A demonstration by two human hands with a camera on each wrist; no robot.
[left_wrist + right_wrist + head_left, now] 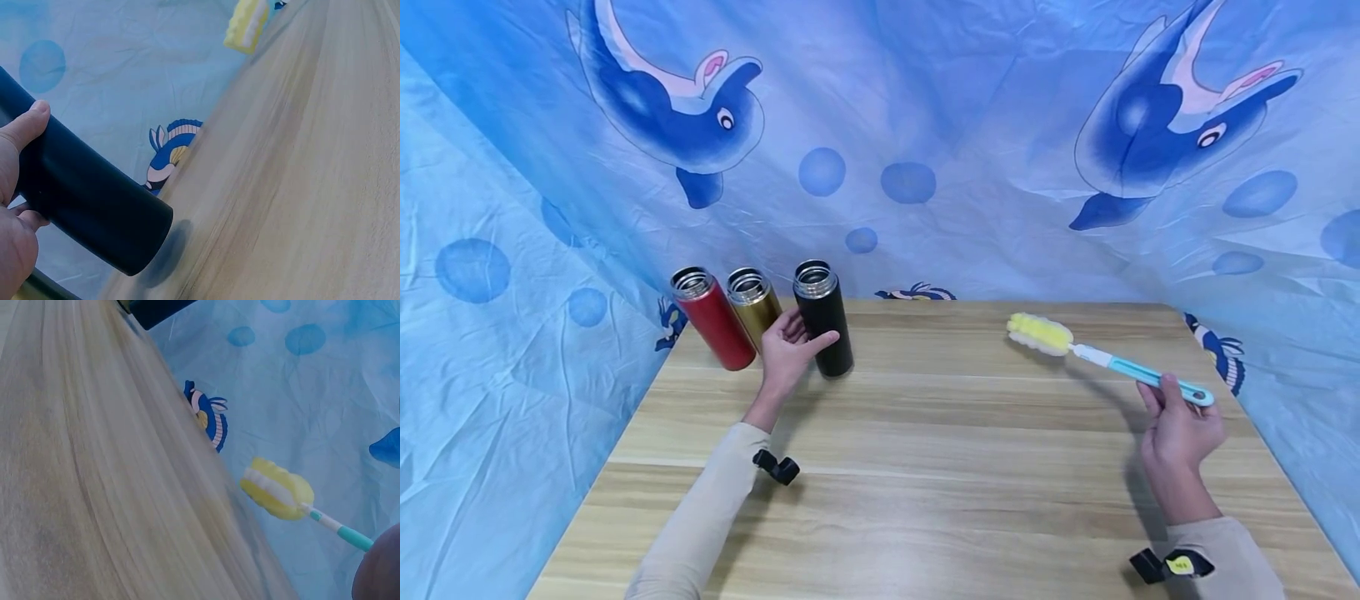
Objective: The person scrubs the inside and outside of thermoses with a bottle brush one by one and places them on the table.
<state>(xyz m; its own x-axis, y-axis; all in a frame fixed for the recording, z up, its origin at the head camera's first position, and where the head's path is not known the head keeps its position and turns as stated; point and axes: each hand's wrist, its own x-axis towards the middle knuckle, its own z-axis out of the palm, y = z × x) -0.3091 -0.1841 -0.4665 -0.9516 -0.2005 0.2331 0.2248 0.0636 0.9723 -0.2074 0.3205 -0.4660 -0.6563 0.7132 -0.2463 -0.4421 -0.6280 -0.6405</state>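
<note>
My left hand [787, 350] grips a black bottle [824, 325] with an open steel mouth, thumb across its near side. In the left wrist view the base of the black bottle [103, 194] hovers just above the wood, its shadow beneath. Left of it stand a gold bottle [752, 302] and a red bottle [713, 321], both lidless; the hand partly hides the gold one. Over the table's right side, my right hand [1182, 433] holds a bottle brush [1112, 361] by the end of its turquoise handle. Its yellow and white sponge head [278, 489] points left, raised off the table.
The wooden table [910, 467] reaches back to a blue curtain [970, 108] printed with dolphins, which also hangs along the left and right sides. Dark bands with small devices [777, 467] sit on both wrists.
</note>
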